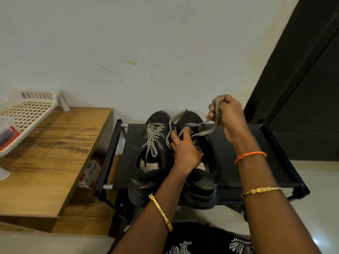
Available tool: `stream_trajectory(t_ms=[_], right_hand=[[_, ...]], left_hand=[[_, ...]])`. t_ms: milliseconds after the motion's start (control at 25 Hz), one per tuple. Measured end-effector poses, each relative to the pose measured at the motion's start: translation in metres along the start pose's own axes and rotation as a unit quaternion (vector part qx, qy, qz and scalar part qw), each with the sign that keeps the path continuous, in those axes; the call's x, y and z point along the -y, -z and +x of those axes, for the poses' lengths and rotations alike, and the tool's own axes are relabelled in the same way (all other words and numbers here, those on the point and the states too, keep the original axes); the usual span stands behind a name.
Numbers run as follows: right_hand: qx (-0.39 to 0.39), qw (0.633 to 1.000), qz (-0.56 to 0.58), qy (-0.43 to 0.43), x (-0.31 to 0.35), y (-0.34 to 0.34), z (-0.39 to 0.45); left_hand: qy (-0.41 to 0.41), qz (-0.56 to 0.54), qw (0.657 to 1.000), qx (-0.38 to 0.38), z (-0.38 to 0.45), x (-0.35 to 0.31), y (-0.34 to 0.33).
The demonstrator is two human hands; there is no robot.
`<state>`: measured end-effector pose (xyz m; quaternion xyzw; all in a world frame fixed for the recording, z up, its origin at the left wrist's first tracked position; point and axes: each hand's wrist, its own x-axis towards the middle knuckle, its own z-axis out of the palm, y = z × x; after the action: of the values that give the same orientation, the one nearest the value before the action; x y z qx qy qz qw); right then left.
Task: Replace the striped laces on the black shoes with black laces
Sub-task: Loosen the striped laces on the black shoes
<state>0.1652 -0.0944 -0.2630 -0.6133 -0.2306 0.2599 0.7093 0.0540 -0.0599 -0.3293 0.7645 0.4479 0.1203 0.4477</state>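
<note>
Striped lace (201,133) is half unthreaded from the right shoe (201,167), mid-rack (238,156) beside the left shoe (148,162). Right hand (231,120) clasps its raised end; left hand (185,151) pinches a loop at the eyelets. Pulling should go steadily, one eyelet at a time, with the shoe braced.

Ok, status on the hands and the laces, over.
Right hand grips striped lace, pulled up. Left hand pinches it at right shoe. Left shoe still laced. Nothing blocking.
</note>
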Motion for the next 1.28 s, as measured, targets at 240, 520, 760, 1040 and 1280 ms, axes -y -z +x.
stream_trajectory(t_ms=[240,520,760,1040,1280], right_hand=[[0.062,0.865,-0.496,0.038,-0.044,-0.003,0.006],[0.069,0.864,-0.498,0.010,-0.044,-0.008,0.005],[0.033,0.986,-0.162,0.010,-0.011,0.004,-0.003],[0.047,0.983,0.171,-0.042,0.010,-0.001,-0.007],[0.031,0.880,-0.473,0.003,-0.034,-0.004,0.000]], left_hand=[[-0.016,-0.009,1.000,0.005,-0.004,0.002,0.003],[-0.019,-0.022,1.000,0.002,-0.004,0.000,0.004],[-0.008,-0.021,1.000,0.004,-0.002,0.000,0.003],[0.001,-0.019,1.000,0.009,-0.001,0.001,0.002],[-0.009,-0.012,1.000,0.010,0.000,0.002,0.002]])
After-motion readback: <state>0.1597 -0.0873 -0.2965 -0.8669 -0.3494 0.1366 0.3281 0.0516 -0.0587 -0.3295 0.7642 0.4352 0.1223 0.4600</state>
